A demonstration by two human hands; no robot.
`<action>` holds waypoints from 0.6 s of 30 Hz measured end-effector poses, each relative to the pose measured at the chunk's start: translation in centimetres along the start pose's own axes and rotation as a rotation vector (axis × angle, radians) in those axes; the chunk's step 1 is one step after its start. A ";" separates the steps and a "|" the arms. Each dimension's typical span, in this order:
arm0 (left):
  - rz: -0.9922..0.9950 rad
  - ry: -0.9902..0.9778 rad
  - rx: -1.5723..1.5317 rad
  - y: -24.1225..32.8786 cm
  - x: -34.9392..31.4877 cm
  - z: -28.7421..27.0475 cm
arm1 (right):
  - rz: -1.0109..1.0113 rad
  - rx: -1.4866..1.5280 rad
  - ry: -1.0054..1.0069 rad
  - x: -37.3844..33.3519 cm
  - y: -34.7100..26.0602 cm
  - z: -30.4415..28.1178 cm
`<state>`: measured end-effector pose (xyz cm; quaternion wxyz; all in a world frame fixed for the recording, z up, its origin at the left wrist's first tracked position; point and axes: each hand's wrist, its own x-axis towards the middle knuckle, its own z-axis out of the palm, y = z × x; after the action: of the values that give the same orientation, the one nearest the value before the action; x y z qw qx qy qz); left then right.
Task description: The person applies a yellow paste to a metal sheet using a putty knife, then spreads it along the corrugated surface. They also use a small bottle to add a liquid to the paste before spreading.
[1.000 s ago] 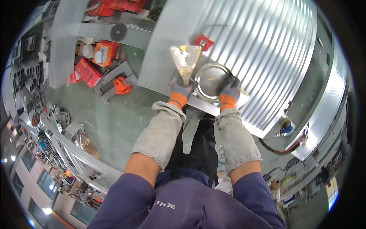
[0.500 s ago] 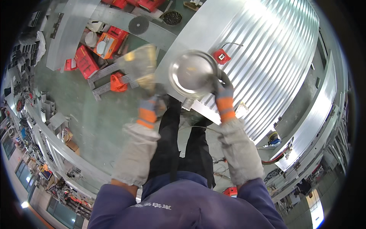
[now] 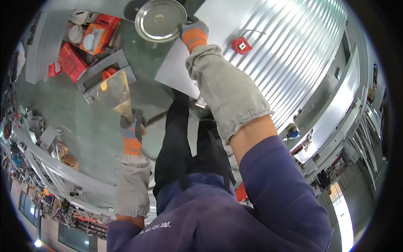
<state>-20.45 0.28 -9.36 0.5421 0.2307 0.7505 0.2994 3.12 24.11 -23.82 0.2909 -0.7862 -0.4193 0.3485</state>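
My left hand (image 3: pixel 132 128), in a grey and orange glove, is closed around the handle of a wide putty knife (image 3: pixel 116 95). The blade points up and to the left, smeared with putty and carrying a yellow dab. Farther off, my right hand (image 3: pixel 194 32) grips the right rim of a round, shallow metal lid (image 3: pixel 157 26). A small yellowish spot shows near the lid's middle. The lid hangs past the left edge of a flat silver panel (image 3: pixel 180 63), well apart from the knife. Pale sleeve covers wrap both my forearms.
A ribbed metal sheet (image 3: pixel 289 63) spreads to the right, with a red tape measure (image 3: pixel 241 45) on it. Left on the floor are a red box (image 3: pixel 72 62), an orange box (image 3: pixel 95 38) and a metal frame piece (image 3: pixel 121 61). A steel beam (image 3: pixel 50 42) stands at the far left.
My right hand has carried the lid away and to the left, from over the panel to beyond its edge. My left hand with the putty knife has moved left and nearer to me.
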 end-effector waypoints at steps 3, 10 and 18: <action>-0.070 -0.126 0.005 -0.2 0.3 1.2 | 0.119 0.117 -0.009 -0.5 2.9 -2.1; -0.161 -0.174 0.006 -0.8 -0.9 2.8 | 0.581 -0.240 0.043 -16.3 9.7 -12.2; -0.101 -0.360 0.247 1.2 -1.8 9.2 | 0.421 -0.259 -0.242 -22.3 10.8 -10.7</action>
<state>-11.08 1.84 -9.46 0.6491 0.3071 0.6834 0.1315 7.46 -2.05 -18.81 0.0566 -0.8394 -0.3192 0.4362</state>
